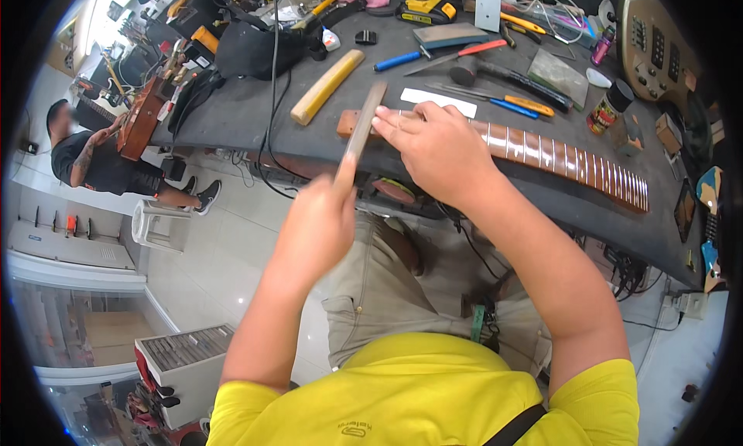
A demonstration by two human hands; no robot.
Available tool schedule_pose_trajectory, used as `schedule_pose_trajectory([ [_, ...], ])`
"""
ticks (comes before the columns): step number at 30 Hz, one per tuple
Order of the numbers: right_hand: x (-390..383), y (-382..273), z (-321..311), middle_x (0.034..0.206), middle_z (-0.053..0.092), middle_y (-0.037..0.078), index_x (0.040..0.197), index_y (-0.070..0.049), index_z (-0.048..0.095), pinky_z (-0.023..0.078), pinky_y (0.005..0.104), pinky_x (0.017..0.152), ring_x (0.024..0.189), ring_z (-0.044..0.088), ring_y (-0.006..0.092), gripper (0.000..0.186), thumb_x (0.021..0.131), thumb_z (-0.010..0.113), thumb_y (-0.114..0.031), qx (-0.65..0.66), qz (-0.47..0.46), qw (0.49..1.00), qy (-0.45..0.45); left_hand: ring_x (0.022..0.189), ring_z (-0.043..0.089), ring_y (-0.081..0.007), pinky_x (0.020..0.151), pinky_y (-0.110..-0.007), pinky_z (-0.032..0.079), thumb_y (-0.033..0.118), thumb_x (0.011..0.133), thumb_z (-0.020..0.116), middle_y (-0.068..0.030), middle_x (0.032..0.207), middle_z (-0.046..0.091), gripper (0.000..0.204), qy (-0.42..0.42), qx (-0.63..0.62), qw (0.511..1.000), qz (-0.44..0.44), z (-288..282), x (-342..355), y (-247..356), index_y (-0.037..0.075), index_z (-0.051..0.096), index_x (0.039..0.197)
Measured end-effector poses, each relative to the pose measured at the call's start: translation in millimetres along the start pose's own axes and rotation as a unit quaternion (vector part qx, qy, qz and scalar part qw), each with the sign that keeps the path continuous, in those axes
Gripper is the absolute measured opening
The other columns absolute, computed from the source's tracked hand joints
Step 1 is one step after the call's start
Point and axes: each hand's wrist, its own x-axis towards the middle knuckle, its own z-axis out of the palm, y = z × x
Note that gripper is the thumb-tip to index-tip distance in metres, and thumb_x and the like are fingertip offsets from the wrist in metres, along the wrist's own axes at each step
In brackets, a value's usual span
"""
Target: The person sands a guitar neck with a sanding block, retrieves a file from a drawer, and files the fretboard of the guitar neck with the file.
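A wooden guitar neck (569, 159) with bright metal frets lies along the bench's near edge. Its bare end (353, 122) points left. My left hand (313, 225), blurred by motion, is closed round the lower end of a flat file (364, 119). The file slants up and away across the left end of the neck. My right hand (445, 148) is closed over the neck, with its fingertips against the file's side. Its palm and thumb hide part of the fretboard. Behind that hand lies a white strip (439, 102).
A yellow wooden block (327, 87) and a hanging black cable (272, 97) are to the left. Behind the neck lie a hammer (511, 80), several files, a grey stone (559, 77) and a spray can (610, 107). Another person (101, 156) sits at far left holding a wooden body.
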Motion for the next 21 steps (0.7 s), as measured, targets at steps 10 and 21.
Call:
schedule_pose_trajectory([
  [10, 0.0, -4.2, 0.3, 0.152, 0.074, -0.004, 0.143, -0.015, 0.077, 0.055, 0.0413, 0.098, 0.111, 0.07, 0.0239, 0.061, 0.084, 0.086, -0.028, -0.011, -0.016, 1.0, -0.002, 0.079, 0.07, -0.0505, 0.077, -0.056, 0.057, 0.002, 0.102, 0.068, -0.0292, 0.083, 0.067, 0.054, 0.013, -0.026, 1.0, 0.004, 2.6, 23.0, -5.8, -0.005, 0.061, 0.155],
  [21, 1.1, -1.9, -1.0, 0.152, 0.074, -0.003, 0.143, -0.013, 0.077, 0.055, 0.0416, 0.097, 0.111, 0.069, 0.0237, 0.059, 0.086, 0.084, -0.027, -0.009, -0.013, 1.0, 0.0, 0.081, 0.068, -0.0503, 0.077, -0.058, 0.055, 0.002, 0.103, 0.068, -0.0282, 0.085, 0.068, 0.048, -0.001, 0.004, 1.0, 0.013, -3.2, 14.4, -5.0, -0.005, 0.064, 0.151],
])
